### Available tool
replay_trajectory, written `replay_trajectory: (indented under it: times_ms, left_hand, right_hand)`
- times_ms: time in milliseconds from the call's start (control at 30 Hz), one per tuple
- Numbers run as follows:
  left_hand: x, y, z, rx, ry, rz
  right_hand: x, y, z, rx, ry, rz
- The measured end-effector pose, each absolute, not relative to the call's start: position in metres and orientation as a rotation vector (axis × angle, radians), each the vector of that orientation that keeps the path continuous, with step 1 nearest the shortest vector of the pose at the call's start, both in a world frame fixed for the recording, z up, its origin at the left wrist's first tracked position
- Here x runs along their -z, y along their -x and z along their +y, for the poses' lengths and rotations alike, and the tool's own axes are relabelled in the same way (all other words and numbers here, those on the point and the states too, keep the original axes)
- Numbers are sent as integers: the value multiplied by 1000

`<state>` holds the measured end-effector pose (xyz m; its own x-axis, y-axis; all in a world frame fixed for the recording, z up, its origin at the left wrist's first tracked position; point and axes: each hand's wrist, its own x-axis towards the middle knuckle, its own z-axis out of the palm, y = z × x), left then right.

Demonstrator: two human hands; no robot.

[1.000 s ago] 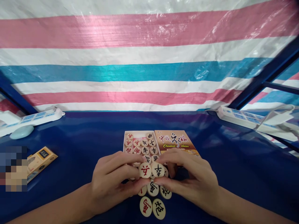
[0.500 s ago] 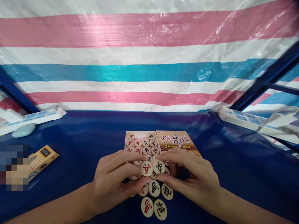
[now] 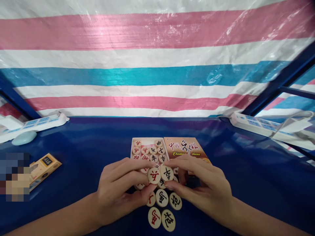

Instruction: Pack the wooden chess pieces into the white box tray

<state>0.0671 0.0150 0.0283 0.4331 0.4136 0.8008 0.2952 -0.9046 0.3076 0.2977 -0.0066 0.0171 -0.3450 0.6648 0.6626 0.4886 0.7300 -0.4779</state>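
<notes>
Between the thumb and fingers of my left hand (image 3: 123,183) is a round Chinese chess piece with a red character (image 3: 154,175). My right hand (image 3: 204,183) pinches a matching piece with a black character (image 3: 167,172), and the two pieces sit side by side, faces toward me. Behind them, a white open box (image 3: 132,147) holds rows of red and black pieces; my fingers hide its near part. Nearer me, several loose pieces lie on the blue table, among them a red one (image 3: 154,217) and a black one (image 3: 168,220).
The printed Chinese chess lid (image 3: 182,146) lies right of the box. At the left are a small tan carton (image 3: 45,170), a pale blue computer mouse (image 3: 24,138) and a power strip (image 3: 44,123). Another power strip (image 3: 258,127) stands back right. A striped tarp (image 3: 157,75) hangs behind.
Both hands still hold the same two pieces, in almost the same place. My thumbs have shifted slightly on the pieces' lower edges.
</notes>
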Motion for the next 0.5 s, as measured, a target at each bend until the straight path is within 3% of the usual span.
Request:
replay_trajectory:
  times_ms: [500]
  left_hand:
    - [-27,-67,17,-1480,-2566,639]
  right_hand:
    - [-19,-297,-5,-240,866,-2005]
